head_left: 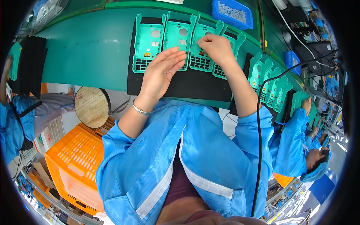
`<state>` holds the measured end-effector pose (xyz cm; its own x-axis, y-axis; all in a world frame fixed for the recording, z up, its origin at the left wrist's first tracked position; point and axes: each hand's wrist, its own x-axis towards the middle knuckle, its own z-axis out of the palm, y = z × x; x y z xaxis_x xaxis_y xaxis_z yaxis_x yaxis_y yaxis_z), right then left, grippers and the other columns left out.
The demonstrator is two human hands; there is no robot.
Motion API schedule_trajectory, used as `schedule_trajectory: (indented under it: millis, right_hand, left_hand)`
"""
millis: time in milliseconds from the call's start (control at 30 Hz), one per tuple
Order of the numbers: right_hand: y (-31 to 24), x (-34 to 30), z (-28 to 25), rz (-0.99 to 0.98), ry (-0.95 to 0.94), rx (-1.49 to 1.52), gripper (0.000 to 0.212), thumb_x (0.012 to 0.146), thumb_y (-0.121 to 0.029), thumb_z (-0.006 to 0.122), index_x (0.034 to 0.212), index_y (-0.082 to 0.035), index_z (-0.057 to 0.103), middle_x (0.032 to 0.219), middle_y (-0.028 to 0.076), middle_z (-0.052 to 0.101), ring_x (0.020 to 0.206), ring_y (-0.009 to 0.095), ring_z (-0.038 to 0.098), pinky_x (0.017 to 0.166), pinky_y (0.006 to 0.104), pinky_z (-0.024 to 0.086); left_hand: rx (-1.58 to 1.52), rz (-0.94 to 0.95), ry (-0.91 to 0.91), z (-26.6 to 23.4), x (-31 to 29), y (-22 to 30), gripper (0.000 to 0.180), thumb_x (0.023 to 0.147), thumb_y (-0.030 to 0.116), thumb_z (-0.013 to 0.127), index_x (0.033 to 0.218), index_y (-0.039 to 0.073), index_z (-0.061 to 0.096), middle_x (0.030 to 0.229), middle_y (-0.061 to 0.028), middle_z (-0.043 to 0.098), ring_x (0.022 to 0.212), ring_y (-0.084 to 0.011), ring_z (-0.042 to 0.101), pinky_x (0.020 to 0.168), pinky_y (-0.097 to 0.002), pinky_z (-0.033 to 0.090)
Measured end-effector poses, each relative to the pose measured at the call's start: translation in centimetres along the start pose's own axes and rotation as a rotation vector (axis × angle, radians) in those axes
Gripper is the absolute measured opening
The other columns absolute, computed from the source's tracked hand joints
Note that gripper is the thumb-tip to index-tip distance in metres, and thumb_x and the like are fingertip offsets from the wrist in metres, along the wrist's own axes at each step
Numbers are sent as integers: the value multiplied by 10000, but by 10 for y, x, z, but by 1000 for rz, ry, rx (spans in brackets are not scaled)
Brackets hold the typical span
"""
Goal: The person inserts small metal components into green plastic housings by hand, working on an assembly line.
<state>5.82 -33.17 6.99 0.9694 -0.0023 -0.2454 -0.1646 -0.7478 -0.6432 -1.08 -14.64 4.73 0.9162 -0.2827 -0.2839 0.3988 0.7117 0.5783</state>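
Near the top middle, the left hand point(162, 72) lies open and flat on a green shell point(178, 39). The right hand point(216, 48) pinches closed on the next shell point(202, 50), on a black mat point(195, 84).

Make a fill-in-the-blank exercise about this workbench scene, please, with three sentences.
1. The four green plastic housings lie on a ____ foam mat.
2. The left hand, fingers flat, wears a silver ____ at its wrist.
3. The right hand pinches at the ____ housing counted from the left.

Missing words: black; bracelet; third
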Motion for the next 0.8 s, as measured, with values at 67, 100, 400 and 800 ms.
schedule_trajectory:
  millis: [67, 100, 400, 800]
  right_hand:
    - [-6, 3, 1, 33, -10, -26, 228, 719, -238, 595, 808, -37, 655, 737, 83, 641, 686, 200, 606, 654, 303, 467]
    - [-4, 7, 4, 30, -14, -28, 228, 719, -238, 595, 808, -37, 655, 737, 83, 641, 686, 200, 606, 654, 303, 467]
    - [-8, 28, 2, -72, -129, -333, 242, 660, -220, 567, 833, -88, 674, 790, 126, 638, 764, 302, 597, 721, 372, 475]
    - [17, -19, 30, -556, 295, -354, 241, 738, -16, 527, 957, -60, 619, 900, 94, 586, 789, 282, 580, 649, 361, 481]
  left_hand:
    - [17, 35, 16, -3, -3, 4, 300, 897, 103, 446, 1159, -44, 445, 1129, -167, 519, 1040, -213, 527, 888, -306, 434]
    - [15, 39, 20, -4, -4, 5, 300, 897, 103, 446, 1159, -44, 445, 1129, -167, 519, 1040, -213, 527, 888, -306, 434]
    - [68, 3, 54, -31, -2, 13, 264, 905, 231, 487, 1027, 3, 539, 806, -54, 608, 655, -97, 569, 571, -207, 466]
    - [-74, 46, 142, -25, -1, 18, 180, 893, 141, 495, 1002, 8, 549, 904, -79, 594, 777, -122, 581, 693, -229, 482]
